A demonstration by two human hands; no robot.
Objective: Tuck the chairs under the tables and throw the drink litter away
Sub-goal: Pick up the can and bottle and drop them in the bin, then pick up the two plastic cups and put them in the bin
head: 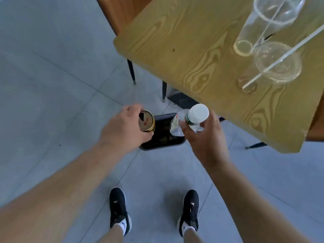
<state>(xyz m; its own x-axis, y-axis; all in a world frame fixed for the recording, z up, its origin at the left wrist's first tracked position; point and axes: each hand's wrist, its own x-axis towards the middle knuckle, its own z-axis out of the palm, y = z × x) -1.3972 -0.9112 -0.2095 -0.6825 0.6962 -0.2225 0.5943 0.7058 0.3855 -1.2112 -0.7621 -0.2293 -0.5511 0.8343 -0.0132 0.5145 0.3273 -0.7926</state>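
My left hand (122, 128) grips a gold drink can (147, 122), its open top facing up. My right hand (205, 137) holds a crumpled clear plastic bottle (188, 122) with a white cap and green label. Both hands hover just above a black bin (163, 135) on the floor, the can over its left rim, the bottle over its right side. On the wooden table (184, 50) at the upper right stand two clear plastic cups (270, 25), (277, 64), each with a straw.
A brown chair (121, 13) with black legs stands at the table's far left side. Another dark leg shows under the table's near right edge. Grey floor tiles (52, 85) spread to the left. My two black shoes stand just in front of the bin.
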